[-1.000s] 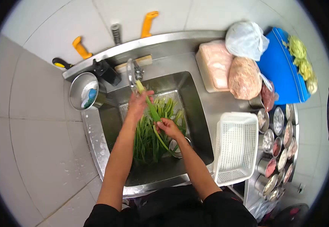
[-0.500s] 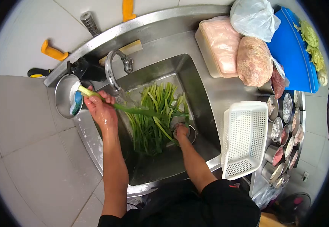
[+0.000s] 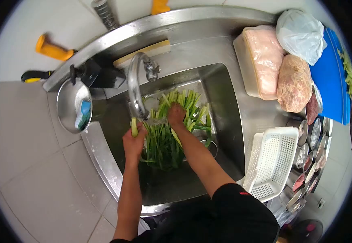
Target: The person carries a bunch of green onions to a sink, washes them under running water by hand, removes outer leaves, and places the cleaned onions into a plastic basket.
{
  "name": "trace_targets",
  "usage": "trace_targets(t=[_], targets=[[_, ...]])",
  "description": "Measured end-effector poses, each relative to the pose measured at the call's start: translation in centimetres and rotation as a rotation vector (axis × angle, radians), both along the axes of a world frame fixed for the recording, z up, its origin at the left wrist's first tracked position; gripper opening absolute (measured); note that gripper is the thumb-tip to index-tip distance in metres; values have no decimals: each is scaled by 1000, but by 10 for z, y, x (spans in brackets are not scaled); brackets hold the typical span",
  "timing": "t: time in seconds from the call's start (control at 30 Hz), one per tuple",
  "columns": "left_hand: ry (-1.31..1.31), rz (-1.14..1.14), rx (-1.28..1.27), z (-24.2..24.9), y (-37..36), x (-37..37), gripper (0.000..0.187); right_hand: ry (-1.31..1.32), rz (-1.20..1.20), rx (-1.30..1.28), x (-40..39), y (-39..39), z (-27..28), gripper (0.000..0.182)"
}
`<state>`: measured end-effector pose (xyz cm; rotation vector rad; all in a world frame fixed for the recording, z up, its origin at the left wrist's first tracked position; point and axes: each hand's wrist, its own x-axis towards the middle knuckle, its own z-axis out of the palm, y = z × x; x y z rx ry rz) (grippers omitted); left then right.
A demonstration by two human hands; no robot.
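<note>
In the steel sink (image 3: 228, 105) lies a pile of long green onions (image 3: 162, 150), pale ends toward the back. My left hand (image 3: 134, 141) is closed around a green onion (image 3: 134, 126), whose pale end sticks up above the fist at the pile's left edge. Over the back of the pile, my right hand (image 3: 177, 115) reaches down among the stalks; its fingertips are hidden there. The curved faucet (image 3: 133, 87) stands between the hands and the back wall, with water running beneath its spout. A round metal rim (image 3: 215, 150) shows partly behind my right forearm.
A white perforated basket (image 3: 275, 160) stands right of the sink. Behind it are packed meat in a tub (image 3: 263, 60), a bagged lump (image 3: 294, 83) and several metal tins (image 3: 301, 156). A metal bowl (image 3: 64, 107) with a blue brush (image 3: 83, 113) hangs at the left.
My left hand has moved right and down, from beside the bowl to the pile's edge. My right hand has left the round metal rim and moved to the back of the pile.
</note>
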<state>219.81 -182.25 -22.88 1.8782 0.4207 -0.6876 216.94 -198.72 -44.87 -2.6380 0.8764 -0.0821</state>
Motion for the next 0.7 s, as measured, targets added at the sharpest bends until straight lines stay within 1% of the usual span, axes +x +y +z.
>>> trace_targets(t=[0.03, 0.1, 0.13, 0.17, 0.23, 0.27, 0.3, 0.33, 0.37, 0.43, 0.47, 0.53, 0.6, 0.67, 0.7], targets=[[36, 12, 64, -8, 6, 3, 29, -5, 20, 2, 5, -2, 24, 27], [25, 23, 39, -24, -1, 12, 30, -7, 110, 873, 15, -3, 75, 20], [17, 8, 1, -24, -10, 20, 31, -313, 177, 1012, 9, 7, 92, 21], [-10, 7, -6, -16, -22, 25, 31, -337, 191, 1004, 9, 9, 99, 21], [-62, -166, -226, 2, -47, 26, 26, -381, 392, 1170, 3, 5, 107, 19], [-71, -185, -233, 9, -57, 28, 26, -398, 384, 1156, -1, -6, 130, 19], [-142, -196, -305, 14, -66, 28, 28, -328, 346, 1389, -8, -20, 168, 17], [-209, -209, -379, 19, -74, 26, 29, -254, 302, 1620, -19, -33, 192, 16], [-211, -236, -387, 27, -81, 26, 29, -279, 286, 1609, -33, -44, 189, 16], [-130, -51, -586, 53, -92, 31, 33, -211, 406, 1567, -63, -64, 173, 22], [-134, -72, -593, 68, -98, 31, 33, -241, 381, 1530, -82, -70, 175, 23], [-237, -43, -588, 94, -103, 25, 34, -272, 364, 1508, -116, -75, 155, 23], [-265, -24, -594, 104, -101, 26, 34, -300, 342, 1496, -147, -75, 139, 23], [-321, 41, -618, 113, -106, 23, 31, -149, 152, 1368, -167, -77, 129, 23], [-317, 34, -615, 108, -108, 22, 31, -153, 143, 1371, -170, -78, 113, 23]])
